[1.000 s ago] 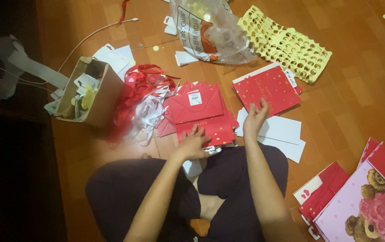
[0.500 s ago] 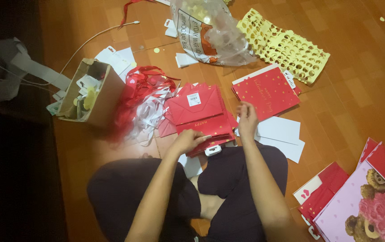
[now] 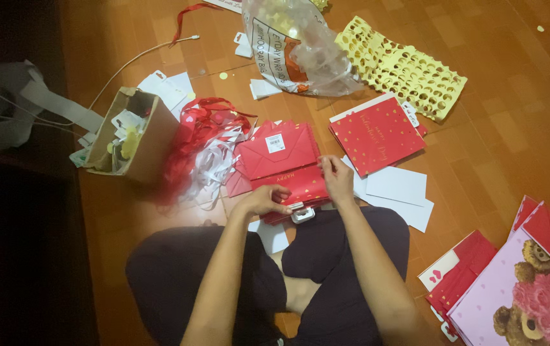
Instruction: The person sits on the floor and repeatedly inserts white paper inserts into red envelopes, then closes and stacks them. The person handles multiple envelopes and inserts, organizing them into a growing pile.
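1. Red paper gift bag [image 3: 291,186], folded flat, lies on top of a small stack directly in front of the seated person's knees. A second earlier the right hand [image 3: 338,181] lay further out on the white sheets [image 3: 398,189]; it has since drawn in to the bag's right edge.
2. The left hand [image 3: 264,200] has shifted little since then; it rests curled on the bag's near-left edge, fingers bent, seemingly pinching the paper.
3. The right hand's fingers are closed in a pinch on the bag's right edge.
4. The bag's long axis runs left to right across the view; its near edge, by a white tag [image 3: 302,214], faces the person.
5. Surface: orange-brown wooden floor [image 3: 499,128], dimly lit and dark at the left.
6. Nearby: an upturned red bag [image 3: 278,148] with a white label, a tangle of red and white ribbon [image 3: 201,150], a cardboard box [image 3: 135,133], a clear plastic bag [image 3: 297,45], and a punched yellow sheet [image 3: 403,67].
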A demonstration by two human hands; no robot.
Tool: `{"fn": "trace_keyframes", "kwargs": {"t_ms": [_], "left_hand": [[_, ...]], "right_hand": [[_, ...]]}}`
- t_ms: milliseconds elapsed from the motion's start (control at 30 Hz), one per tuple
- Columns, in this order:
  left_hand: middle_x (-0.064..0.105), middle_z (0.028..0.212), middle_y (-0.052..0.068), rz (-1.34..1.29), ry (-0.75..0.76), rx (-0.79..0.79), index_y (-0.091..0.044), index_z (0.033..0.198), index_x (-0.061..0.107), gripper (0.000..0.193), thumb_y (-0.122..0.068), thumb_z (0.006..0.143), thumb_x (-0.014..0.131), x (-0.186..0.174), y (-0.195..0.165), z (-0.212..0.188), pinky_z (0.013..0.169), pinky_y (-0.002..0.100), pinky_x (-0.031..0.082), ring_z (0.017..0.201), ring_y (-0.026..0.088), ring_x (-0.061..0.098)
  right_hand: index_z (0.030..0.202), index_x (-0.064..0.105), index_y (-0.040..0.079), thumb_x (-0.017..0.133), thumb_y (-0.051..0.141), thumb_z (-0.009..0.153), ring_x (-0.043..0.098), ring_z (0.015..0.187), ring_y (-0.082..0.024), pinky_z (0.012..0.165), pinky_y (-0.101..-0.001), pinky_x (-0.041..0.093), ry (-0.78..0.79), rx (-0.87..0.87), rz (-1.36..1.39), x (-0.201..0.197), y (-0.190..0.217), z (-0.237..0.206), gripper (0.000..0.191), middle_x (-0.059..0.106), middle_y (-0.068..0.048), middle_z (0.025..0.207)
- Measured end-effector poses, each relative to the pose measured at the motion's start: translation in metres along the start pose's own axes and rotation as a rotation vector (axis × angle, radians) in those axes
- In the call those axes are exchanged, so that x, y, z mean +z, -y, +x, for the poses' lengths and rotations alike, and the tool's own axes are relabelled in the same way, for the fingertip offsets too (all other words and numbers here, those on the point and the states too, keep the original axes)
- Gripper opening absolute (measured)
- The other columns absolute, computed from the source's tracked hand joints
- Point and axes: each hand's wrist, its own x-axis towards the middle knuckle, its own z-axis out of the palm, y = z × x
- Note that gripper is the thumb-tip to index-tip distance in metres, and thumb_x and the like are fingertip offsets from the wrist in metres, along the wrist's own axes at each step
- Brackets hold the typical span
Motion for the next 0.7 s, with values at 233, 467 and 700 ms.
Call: {"fn": "trace_keyframes", "kwargs": {"t_ms": [233,467,700], "left_hand": [[0.074,0.109,0.007,-0.021,-0.074,0.007,-0.003,0.122,0.07,0.045,-0.027,0.085,0.079,0.002,-0.006,-0.006,0.088,0.034,0.055,0.099,0.02,0.07],[0.072,0.087,0.022,0.523,-0.572,0.073,-0.008,0.104,0.075,0.025,-0.03,0.101,0.065,0.019,-0.039,-0.016,0.074,0.048,0.052,0.084,0.039,0.069],[0.073,0.095,0.01,0.658,-0.873,0.651,-0.008,0.1,0.072,0.012,-0.018,0.097,0.069,0.025,-0.076,-0.045,0.074,0.043,0.056,0.086,0.032,0.069]], "right_hand": [[0.108,0.072,0.001,0.061,0.018,0.102,0.072,0.082,-0.023,0.075,-0.0346,0.057,-0.04,-0.402,-0.149,0.0,0.019,-0.012,0.021,0.074,-0.012,0.092],[0.088,0.065,0.003,0.068,0.012,0.091,0.064,0.071,-0.029,0.066,-0.0413,0.053,0.189,-0.839,-0.309,0.02,0.041,-0.049,0.01,0.063,-0.012,0.079],[0.106,0.068,0.0,0.068,0.009,0.077,0.063,0.088,-0.035,0.076,-0.0462,0.053,0.206,-0.723,-0.433,0.039,0.019,-0.046,0.03,0.065,-0.02,0.1]]}}
